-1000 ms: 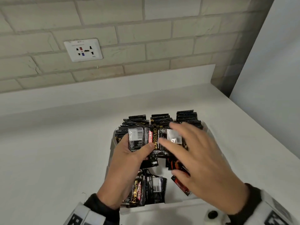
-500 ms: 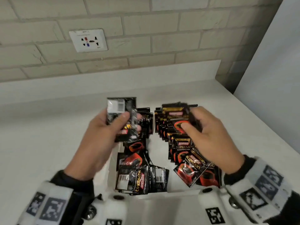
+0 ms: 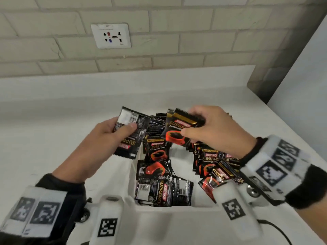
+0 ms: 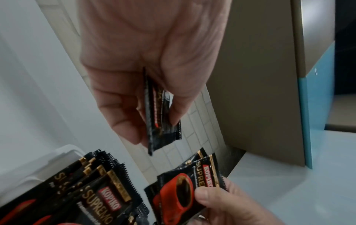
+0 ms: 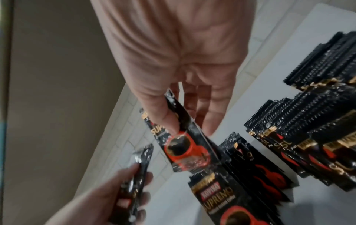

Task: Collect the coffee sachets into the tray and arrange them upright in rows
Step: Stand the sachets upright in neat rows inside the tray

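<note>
A white tray [image 3: 177, 210] on the counter holds black Kopiko Supremo sachets. Several stand upright in a left row [image 3: 156, 123] and a right row [image 3: 208, 157]. Others lie flat at the tray's near end [image 3: 155, 190]. My left hand [image 3: 123, 129] hovers over the tray's left edge and pinches a small stack of sachets [image 3: 134, 140], back side up, between thumb and fingers [image 4: 125, 121]. My right hand [image 3: 192, 129] is above the rows and pinches sachets [image 3: 177, 129] showing the red cup. The right wrist view shows that grip [image 5: 185, 144].
The tray sits on a white counter [image 3: 53, 131] against a brick wall with a socket plate [image 3: 111, 35]. A white panel [image 3: 309, 76] closes the right side. A black cable [image 3: 276, 228] lies at the near right. White wrist mounts stand over the tray's near rim.
A second ago both hands were low in the tray, pressed on the sachets. They have since lifted and parted, each carrying sachets, the left moving toward the tray's left edge.
</note>
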